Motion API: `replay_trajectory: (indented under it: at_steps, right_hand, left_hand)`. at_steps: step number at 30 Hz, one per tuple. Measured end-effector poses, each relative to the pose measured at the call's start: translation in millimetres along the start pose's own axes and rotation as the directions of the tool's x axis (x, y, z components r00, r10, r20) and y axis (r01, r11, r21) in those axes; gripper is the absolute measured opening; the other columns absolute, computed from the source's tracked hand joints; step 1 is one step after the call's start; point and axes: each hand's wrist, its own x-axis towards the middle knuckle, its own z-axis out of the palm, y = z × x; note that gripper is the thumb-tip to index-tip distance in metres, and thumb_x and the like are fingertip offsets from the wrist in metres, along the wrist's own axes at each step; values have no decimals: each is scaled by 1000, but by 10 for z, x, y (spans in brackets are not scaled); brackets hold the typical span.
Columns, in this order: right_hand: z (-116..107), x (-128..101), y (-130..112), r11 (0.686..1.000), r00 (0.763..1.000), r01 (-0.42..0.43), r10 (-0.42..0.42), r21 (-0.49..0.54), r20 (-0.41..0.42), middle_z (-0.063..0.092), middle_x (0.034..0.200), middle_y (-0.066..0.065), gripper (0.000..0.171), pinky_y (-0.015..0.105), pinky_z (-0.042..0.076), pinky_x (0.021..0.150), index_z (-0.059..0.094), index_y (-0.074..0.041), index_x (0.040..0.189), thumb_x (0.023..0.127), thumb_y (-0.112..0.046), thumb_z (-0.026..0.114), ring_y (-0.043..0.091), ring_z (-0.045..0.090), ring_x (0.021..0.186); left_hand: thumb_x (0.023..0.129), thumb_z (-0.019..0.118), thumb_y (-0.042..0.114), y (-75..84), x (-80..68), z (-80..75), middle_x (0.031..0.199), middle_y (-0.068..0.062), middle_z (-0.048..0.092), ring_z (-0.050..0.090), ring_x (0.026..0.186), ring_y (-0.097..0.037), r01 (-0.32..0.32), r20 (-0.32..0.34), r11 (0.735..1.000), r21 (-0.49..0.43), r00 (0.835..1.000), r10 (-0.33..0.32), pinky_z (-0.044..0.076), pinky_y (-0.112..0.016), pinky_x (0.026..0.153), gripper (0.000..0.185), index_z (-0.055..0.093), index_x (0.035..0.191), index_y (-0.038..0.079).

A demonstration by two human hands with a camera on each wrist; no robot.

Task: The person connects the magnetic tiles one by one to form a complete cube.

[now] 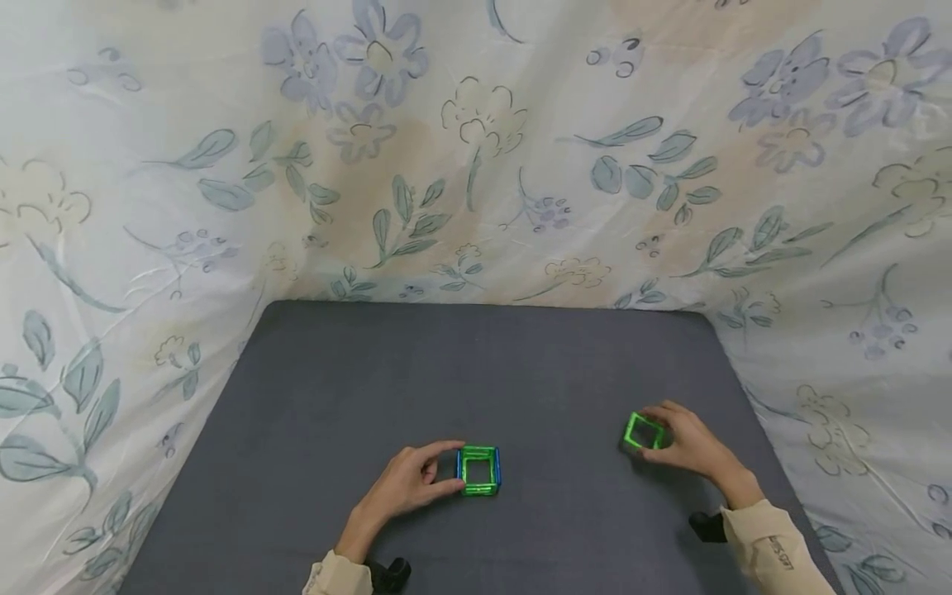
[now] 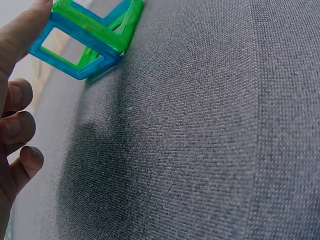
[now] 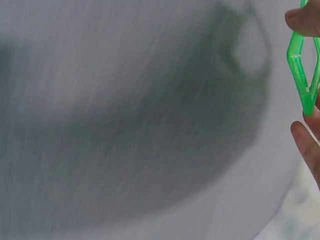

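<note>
At lower right, the right hand (image 1: 687, 450) pinches a loose green tile (image 1: 643, 431), well right of the cube (image 1: 479, 470) that the left hand (image 1: 409, 483) pinches.

Dark grey fabric-covered table (image 1: 476, 364); cream floral cloth backdrop (image 1: 476, 165) draped behind and both sides.

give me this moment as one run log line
left hand: pinches green and blue tile box on grey mat | right hand: holds loose green square tile, tilted, off to the right | box and tile apart
</note>
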Motion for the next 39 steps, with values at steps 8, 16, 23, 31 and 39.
replay_trajectory:
  at_steps: [8,16,23,31,39]
  right_hand:
    - [108,373,-675,986,986,166,-166,5,-19,65,102,5,52,33,49,73,73,-3,120,73,-17,91,15,57,88]
    - [207,566,-1126,976,974,219,-220,17,52,66,106,6,54,34,50,76,72,-6,125,77,-22,90,14,57,92]
    - [264,660,-1367,975,968,219,-221,32,122,64,108,4,54,31,46,76,71,-8,128,80,-26,88,13,52,93]
    - [349,785,-1629,966,951,247,-258,82,168,64,107,2,53,27,46,76,71,-10,128,80,-26,88,15,53,92]
    - [444,890,-1850,953,932,290,-302,88,203,65,108,2,55,24,47,76,71,-10,129,79,-27,88,13,53,93]
  left_hand:
    - [87,79,47,-15,-5,-8,54,14,37,27,46,5,-9,13,1000,-12,1000,10,28,-15,51,60,63,141,25]
    - [87,79,46,-46,-12,25,54,12,38,27,45,5,-28,-7,1000,-2,1000,28,28,-16,50,58,63,139,27]
    - [86,81,44,-46,-26,33,54,12,38,27,45,5,-24,-9,1000,15,1000,24,28,-16,49,58,64,139,26]
    - [86,80,44,-68,-29,43,54,15,37,27,45,5,-34,-10,999,21,999,34,28,-15,49,59,64,139,25]
    - [87,79,45,-74,-26,53,54,12,40,29,44,5,-41,-8,999,1,999,41,29,-16,48,57,64,138,26]
